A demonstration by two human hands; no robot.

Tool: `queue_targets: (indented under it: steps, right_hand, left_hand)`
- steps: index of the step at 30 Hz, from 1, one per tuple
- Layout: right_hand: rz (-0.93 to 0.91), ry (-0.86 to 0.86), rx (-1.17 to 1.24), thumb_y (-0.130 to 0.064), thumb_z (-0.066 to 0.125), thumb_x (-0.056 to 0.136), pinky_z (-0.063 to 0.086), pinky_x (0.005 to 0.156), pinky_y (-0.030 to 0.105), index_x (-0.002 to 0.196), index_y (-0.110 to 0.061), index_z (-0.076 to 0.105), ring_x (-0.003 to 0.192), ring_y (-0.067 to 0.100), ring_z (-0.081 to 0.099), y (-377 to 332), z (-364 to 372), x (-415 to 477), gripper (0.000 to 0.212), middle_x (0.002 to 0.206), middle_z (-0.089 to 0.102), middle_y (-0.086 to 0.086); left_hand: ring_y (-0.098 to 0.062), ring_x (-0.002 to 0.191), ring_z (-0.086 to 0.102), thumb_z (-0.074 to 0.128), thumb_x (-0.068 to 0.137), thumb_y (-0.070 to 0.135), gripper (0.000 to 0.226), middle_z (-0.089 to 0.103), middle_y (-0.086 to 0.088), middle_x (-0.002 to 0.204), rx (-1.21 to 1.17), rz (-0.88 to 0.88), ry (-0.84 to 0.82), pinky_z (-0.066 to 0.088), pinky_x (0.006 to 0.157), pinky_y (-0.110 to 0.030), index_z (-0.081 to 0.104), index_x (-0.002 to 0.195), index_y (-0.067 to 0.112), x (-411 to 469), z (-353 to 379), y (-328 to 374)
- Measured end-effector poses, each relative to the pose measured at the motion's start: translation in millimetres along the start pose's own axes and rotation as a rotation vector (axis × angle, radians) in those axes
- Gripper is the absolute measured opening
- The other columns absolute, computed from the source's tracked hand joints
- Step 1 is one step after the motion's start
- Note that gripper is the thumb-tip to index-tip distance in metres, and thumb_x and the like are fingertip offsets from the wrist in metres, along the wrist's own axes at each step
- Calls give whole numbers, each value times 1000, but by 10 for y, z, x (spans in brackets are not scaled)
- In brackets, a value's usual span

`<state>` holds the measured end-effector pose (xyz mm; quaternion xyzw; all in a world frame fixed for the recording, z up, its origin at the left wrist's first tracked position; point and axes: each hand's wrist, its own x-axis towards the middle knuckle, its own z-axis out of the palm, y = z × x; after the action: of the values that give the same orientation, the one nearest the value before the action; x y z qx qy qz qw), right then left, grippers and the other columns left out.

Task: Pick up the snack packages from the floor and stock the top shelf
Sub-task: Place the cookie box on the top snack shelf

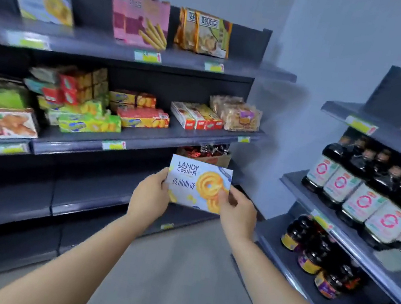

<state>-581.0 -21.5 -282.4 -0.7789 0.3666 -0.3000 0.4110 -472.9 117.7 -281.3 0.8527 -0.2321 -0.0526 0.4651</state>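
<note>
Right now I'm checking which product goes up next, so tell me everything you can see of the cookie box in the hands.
The cookie box is a flat, pale blue carton, cardboard by its look, printed "LANDY Castle", Chinese characters and yellow ring-shaped butter cookies. It looks closed and undamaged. It is held in the air, front toward the camera, slightly tilted, before the lower shelves. The left hand grips its left edge, the right hand its right edge; nothing else touches it.
</note>
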Motion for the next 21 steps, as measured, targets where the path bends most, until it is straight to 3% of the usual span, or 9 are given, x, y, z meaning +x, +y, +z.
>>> queue_targets:
  steps: [5, 7, 9, 11, 14, 17, 19, 21]
  right_hand:
    - [-124, -73, 72, -32, 58, 91, 44, 72, 31, 104, -21, 72, 82, 18, 58, -544, 471, 357, 22, 78, 63, -5]
    - [-180, -122, 96, -32, 57, 93, 45, 73, 33, 105, -20, 71, 82, 19, 58, -771, 631, 477, 22, 79, 63, -3]
    - [-250, -169, 105, -33, 55, 94, 47, 74, 34, 105, -20, 70, 86, 20, 61, -982, 797, 583, 23, 88, 68, 1]
    - [-285, -208, 121, -36, 55, 93, 46, 75, 32, 115, -21, 68, 88, 15, 60, -1197, 983, 677, 29, 96, 68, -3]
    - [-330, -246, 146, -39, 57, 92, 49, 80, 33, 119, -23, 67, 89, 11, 58, -1527, 1286, 782, 33, 97, 66, -8]
    - [-381, -271, 170, -39, 56, 92, 50, 80, 34, 120, -25, 67, 90, 12, 60, -1882, 1592, 813, 33, 97, 67, -9]
    - [-407, -273, 180, -39, 56, 92, 49, 79, 32, 120, -24, 67, 93, 12, 60, -2113, 1799, 824, 34, 99, 67, -9]
    - [-427, -255, 191, -38, 57, 92, 44, 76, 28, 121, -24, 67, 94, 13, 60, -2335, 2005, 838, 34, 102, 69, -6]
  left_hand:
    - [-20, 83, 53, 35, 99, 16, 37, 67, 1, 103, 22, -29, 184, 41, 67, -31, 57, 127, 28, 412, -551, -40]
    - [-21, 90, 56, 35, 100, 17, 39, 67, 2, 107, 41, -49, 242, 43, 70, -32, 54, 132, 29, 532, -760, -63]
    - [-23, 107, 58, 35, 101, 20, 41, 63, 3, 124, 35, -92, 303, 46, 80, -33, 47, 139, 27, 635, -970, -89]
    - [-26, 113, 57, 35, 102, 22, 40, 61, 2, 129, 18, -114, 354, 47, 83, -35, 46, 140, 25, 721, -1185, -124]
    - [-35, 100, 61, 34, 102, 19, 39, 68, -4, 112, 7, -106, 407, 45, 63, -36, 48, 138, 26, 813, -1536, -145]
    - [-35, 98, 61, 34, 102, 19, 42, 67, -8, 115, 7, -126, 471, 47, 61, -35, 42, 143, 26, 946, -1919, -199]
    - [-25, 77, 60, 34, 102, 19, 42, 69, -3, 102, 5, -114, 506, 37, 52, -29, 43, 142, 27, 1049, -2178, -249]
    - [-16, 56, 48, 34, 101, 17, 40, 64, 1, 81, -12, -85, 526, 30, 48, -28, 48, 138, 26, 1156, -2438, -295]
